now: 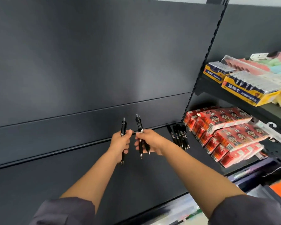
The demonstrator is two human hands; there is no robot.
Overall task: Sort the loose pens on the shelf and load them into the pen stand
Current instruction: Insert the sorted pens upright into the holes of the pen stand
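Pen sorting at dark shelf (71, 184), both hands loaded.
Gripping one pen (123, 127) in left hand (120, 143), fingers curled round it; clamping two pens (139, 123) in right hand (147, 141), tips down. Further right: loose pens (179, 137) heaped on shelf, beside red packs (225, 127).

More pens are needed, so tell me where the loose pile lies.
In the head view the pile lies at the back right of the shelf, between the right hand and the red packs.
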